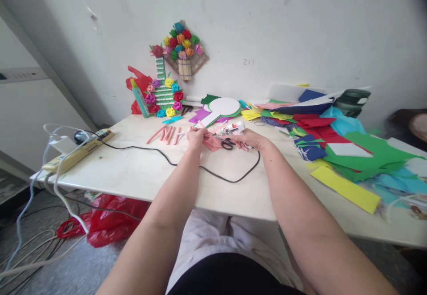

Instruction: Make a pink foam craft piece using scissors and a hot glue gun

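Plain pale wall [227, 41] backs the table [126, 177]. Along its left edge, a power strip [76, 150] feeds a black cord [147, 148]; snagging that could drag the white glue gun [237, 128]. Next, pink rolls [171, 135], then the left hand [197, 137], grip narrow at the pink paper [212, 143], mid-table toward the back edge; whether it holds any, I cannot tell. Scissors [227, 144] could nick crowded fingers. What fills the right hand's [251, 140] grip is unclear. Coloured sheets [350, 157] cover the right end.
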`<state>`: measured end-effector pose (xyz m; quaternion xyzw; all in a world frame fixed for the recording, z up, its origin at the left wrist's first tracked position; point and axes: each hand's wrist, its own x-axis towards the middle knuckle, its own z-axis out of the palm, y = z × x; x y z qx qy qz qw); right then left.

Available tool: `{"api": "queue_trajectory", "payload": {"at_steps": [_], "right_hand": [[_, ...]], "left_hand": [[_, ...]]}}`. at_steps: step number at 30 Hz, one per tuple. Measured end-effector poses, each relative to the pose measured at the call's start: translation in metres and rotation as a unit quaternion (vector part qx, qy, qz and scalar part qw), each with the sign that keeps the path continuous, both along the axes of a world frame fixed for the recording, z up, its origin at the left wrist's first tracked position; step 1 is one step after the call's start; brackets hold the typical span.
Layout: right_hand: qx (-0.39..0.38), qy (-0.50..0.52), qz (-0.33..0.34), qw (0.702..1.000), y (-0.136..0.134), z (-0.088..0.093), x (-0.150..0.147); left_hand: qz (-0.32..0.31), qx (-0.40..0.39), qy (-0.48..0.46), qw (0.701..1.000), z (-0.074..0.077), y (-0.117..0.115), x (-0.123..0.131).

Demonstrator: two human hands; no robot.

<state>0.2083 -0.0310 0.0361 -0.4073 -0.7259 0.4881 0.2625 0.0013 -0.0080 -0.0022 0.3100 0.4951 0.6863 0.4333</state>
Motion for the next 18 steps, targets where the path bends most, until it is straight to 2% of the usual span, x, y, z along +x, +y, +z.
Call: {"api": "queue_trajectory", "payload": {"at_steps": [18], "right_hand": [[0.001, -0.022, -0.004, 1.0, 0.0011, -0.0004, -0.0005]], "left_hand": [[0.012, 0.006, 0.007, 1.0, 0.0011, -0.002, 0.0007]]}}
